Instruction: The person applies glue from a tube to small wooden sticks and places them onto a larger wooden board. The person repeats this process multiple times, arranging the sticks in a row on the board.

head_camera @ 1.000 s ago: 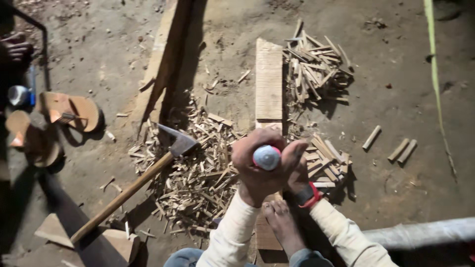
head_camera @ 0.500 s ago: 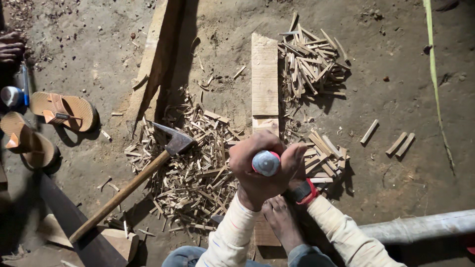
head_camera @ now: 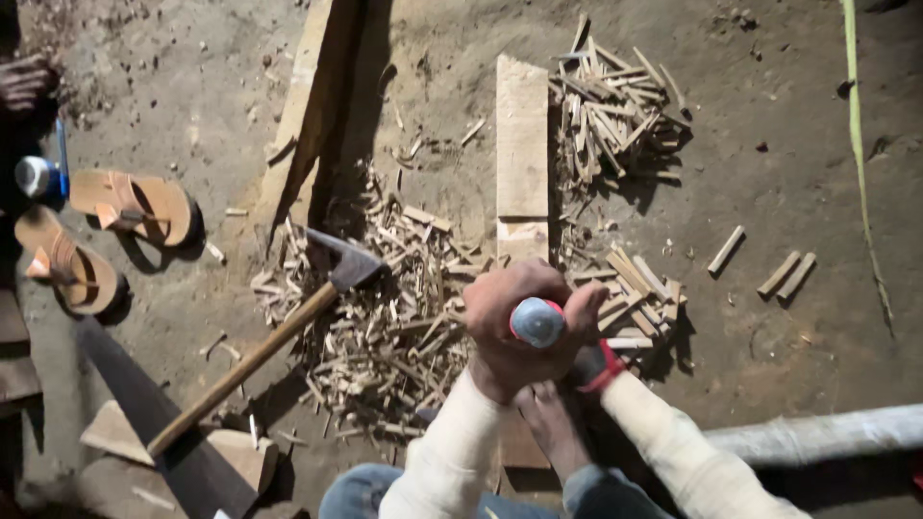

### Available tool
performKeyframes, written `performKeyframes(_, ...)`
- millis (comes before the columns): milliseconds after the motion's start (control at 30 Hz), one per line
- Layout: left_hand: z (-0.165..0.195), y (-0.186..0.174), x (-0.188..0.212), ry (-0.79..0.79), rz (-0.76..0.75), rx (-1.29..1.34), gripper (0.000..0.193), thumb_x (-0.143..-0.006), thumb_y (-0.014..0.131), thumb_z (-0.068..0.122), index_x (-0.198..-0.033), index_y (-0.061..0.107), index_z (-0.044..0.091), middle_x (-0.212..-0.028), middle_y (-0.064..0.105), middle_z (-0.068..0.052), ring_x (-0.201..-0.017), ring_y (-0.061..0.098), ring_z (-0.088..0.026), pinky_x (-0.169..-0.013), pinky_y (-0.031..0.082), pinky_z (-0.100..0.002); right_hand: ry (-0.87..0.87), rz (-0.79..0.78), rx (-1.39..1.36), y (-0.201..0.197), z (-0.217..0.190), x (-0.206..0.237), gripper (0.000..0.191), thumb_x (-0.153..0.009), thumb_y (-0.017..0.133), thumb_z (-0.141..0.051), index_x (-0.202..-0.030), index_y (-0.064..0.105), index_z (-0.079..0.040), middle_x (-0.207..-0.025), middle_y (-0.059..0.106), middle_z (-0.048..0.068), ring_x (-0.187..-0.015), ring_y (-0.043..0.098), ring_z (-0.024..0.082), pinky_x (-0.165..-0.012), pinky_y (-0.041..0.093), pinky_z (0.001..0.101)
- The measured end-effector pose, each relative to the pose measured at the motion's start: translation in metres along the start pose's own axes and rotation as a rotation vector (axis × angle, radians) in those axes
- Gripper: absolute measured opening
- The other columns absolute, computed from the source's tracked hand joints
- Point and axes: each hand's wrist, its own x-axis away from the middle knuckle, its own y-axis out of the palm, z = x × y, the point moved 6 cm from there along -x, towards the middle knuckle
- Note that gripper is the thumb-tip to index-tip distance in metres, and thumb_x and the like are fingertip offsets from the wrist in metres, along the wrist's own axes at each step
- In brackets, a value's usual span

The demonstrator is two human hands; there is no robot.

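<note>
Both my hands are wrapped around an upright tool handle (head_camera: 536, 322) with a rounded blue-grey end and a red band. My left hand (head_camera: 500, 332) grips it from the left. My right hand (head_camera: 588, 317), with a red strap at the wrist, closes on it from the right. The tool's lower end is hidden under my hands. It stands over the near end of a narrow wooden plank (head_camera: 522, 144), where my bare foot (head_camera: 550, 423) rests. Split wood chips (head_camera: 394, 332) lie to the left.
An axe (head_camera: 344, 264) with a long wooden handle lies on the chips. Cut sticks are piled (head_camera: 615, 115) at the far right of the plank, a wide board (head_camera: 308, 125) leans at left, two sandals (head_camera: 125, 207) and another person's hand (head_camera: 24, 82) are far left, and a grey pipe (head_camera: 817, 437) lies at right.
My hands stay clasped on the handle and have sunk slightly lower. The view has shifted a little; nothing else has moved.
</note>
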Motion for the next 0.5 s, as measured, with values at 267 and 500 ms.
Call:
performKeyframes(267, -0.012, 0.016, 0.028, 0.048, -0.042, 0.121, 0.024, -0.094, 0.084, 0.021, -0.086, 0.064, 0.010, -0.071, 0.061, -0.003, -0.057, 0.063, -0.017, -0.054, 0.048, -0.030, -0.035, 0.002, -0.009, 0.012, 0.008, 0.001, 0.024, -0.089, 0.060, -0.018, -0.109, 0.058, -0.005, -0.098, 0.060, 0.016, -0.090, 0.061, 0.028, -0.077, 0.050, 0.0380)
performKeyframes(500, -0.082, 0.021, 0.060, -0.044, 0.095, 0.068, 0.027, -0.085, 0.085, 0.020, -0.085, 0.062, 0.007, -0.073, 0.063, -0.006, -0.064, 0.064, -0.017, -0.061, 0.052, -0.030, -0.090, -0.042, -0.080, 0.009, 0.001, 0.000, 0.030, -0.084, 0.065, -0.009, -0.114, 0.062, -0.008, -0.105, 0.067, 0.017, -0.097, 0.067, 0.028, -0.082, 0.054, 0.0366)
